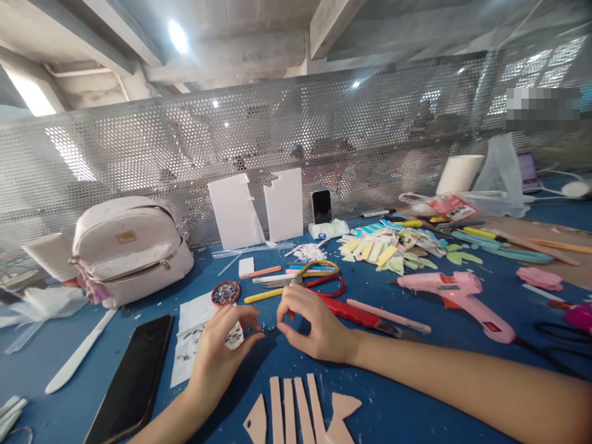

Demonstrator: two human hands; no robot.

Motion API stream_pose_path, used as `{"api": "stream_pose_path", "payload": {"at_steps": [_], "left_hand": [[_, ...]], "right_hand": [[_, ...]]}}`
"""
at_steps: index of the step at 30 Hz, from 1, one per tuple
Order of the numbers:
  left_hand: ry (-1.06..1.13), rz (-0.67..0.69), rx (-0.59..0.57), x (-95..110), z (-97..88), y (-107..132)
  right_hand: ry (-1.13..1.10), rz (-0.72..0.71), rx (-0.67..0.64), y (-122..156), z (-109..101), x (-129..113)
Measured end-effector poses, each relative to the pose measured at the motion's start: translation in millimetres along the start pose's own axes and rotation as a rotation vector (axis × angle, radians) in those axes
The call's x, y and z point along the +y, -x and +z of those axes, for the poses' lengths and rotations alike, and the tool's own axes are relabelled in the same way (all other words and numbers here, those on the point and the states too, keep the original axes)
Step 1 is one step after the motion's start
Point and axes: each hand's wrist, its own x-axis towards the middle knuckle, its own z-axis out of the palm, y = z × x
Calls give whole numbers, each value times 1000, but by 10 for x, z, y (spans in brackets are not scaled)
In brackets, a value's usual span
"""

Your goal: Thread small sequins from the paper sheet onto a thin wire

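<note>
Pink foam strips (pixel 296 407) lie nearest; left hand (pixel 222 348) pinches a flimsy speckled packet (pixel 235 336), right hand (pixel 312 327) nips a dark bit (pixel 269 330), likely slippery

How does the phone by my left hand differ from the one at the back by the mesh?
The near phone lies flat on the blue table; the far phone stands upright in a white stand. The near phone fills more of the view; the far phone looks small. Both show dark faces.
</note>
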Motion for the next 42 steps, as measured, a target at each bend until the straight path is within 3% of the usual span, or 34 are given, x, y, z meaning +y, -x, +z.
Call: {"api": "stream_pose_path", "payload": {"at_steps": [42], "left_hand": [[138, -96, 48, 27, 64, 27]], "right_hand": [[72, 48, -39, 2, 7, 24]]}}
